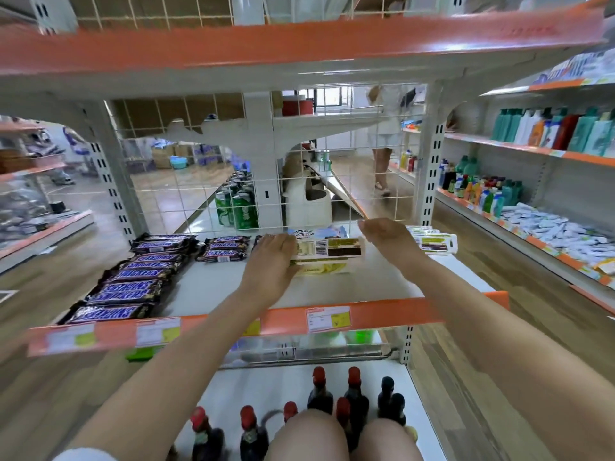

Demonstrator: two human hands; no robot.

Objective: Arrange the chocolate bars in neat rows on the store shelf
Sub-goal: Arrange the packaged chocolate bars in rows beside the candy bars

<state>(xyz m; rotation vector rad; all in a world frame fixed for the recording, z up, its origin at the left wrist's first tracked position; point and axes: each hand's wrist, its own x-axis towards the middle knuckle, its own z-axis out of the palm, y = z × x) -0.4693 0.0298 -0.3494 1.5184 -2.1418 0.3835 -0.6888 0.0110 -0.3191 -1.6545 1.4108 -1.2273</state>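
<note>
On the white shelf point(213, 287), dark Snickers bars point(128, 287) lie in a column down the left side, with a second short stack point(223, 250) behind them. A cream-white chocolate bar point(327, 250), label side up, lies on a small pile at the shelf's middle back. My left hand point(271, 261) lies over its left end, fingers round the edge. My right hand point(387, 236) hovers at its right end with fingers straight. More white bars point(432, 242) lie to the right, behind my right hand.
A wire grid point(199, 201) backs the shelf; green cans point(238, 207) stand beyond it. The orange shelf lip point(289, 321) carries price tags. Dark bottles with red caps point(319, 390) stand on the lower shelf. Detergent bottles point(549, 131) fill the right-hand shelves. A person point(382, 128) stands in the far aisle.
</note>
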